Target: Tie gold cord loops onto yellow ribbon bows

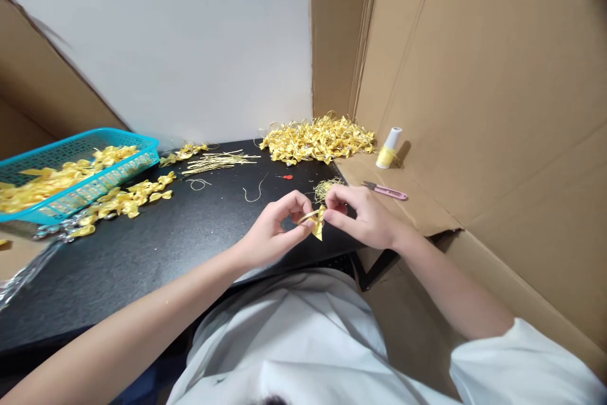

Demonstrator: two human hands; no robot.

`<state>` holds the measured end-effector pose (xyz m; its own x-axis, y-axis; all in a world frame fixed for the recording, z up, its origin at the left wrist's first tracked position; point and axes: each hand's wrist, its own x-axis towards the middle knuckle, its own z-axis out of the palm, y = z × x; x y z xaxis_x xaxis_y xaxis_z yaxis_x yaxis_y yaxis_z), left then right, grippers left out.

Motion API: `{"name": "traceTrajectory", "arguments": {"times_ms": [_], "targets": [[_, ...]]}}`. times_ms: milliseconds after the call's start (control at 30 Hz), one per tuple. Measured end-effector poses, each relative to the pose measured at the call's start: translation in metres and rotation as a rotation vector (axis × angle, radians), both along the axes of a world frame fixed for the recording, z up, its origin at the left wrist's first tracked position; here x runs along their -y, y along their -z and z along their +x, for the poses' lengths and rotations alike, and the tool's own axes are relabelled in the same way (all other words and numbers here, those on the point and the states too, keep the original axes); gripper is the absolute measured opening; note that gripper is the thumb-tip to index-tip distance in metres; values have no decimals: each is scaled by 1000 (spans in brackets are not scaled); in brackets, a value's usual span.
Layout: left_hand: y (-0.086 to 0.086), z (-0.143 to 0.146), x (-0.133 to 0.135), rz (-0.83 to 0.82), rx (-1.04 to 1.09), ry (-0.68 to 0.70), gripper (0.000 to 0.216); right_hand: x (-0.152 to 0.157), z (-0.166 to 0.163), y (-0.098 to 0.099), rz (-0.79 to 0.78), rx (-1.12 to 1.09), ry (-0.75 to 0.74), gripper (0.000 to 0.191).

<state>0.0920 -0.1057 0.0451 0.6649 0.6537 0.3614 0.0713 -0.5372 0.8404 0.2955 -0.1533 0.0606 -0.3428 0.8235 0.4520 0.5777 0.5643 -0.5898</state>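
Over the front edge of the black table, both hands meet at a small yellow ribbon bow (318,228). My left hand (279,227) pinches the bow's left side between thumb and forefinger, with a thin gold cord loop beside the fingertips. From the right, my right hand (363,214) is closed on the bow's other side, thumb against its upper part. Part of the bow is hidden by the fingers. Just behind the right hand lies a small heap of thin yellow cord snippets (325,189).
On the black table (199,237) stand a turquoise basket (118,171) of yellow ribbon pieces, a row of bows (135,196), cut cords (220,162) and a big bow pile (317,139). A thread spool (389,148) and pink-handled cutter (386,191) lie right, near cardboard walls (493,76).
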Motion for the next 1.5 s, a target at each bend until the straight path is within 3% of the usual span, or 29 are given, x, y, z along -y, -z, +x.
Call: {"name": "traceTrajectory", "arguments": {"times_ms": [133, 333, 533, 833, 967, 1267, 1500], "targets": [[0, -3, 3, 20, 3, 4, 19, -4, -13, 3, -32, 24, -13, 32], [9, -7, 10, 135, -30, -145, 13, 5, -27, 18, -160, -245, 130, 24], [16, -7, 13, 195, -25, -268, 11, 13, -33, 23, -169, -322, 171, 21], [12, -12, 15, 174, -92, -197, 14, 7, -15, 11, -104, 62, 38, 13], [10, -14, 13, 122, -136, -113, 12, 3, -19, 10, 3, 218, 50, 22], [11, -19, 9, -56, -78, -64, 13, 1, -19, 19, 50, 75, 60, 24], [9, -19, 10, -101, -67, -41, 17, 1, -17, 14, -151, -24, -65, 17]]}}
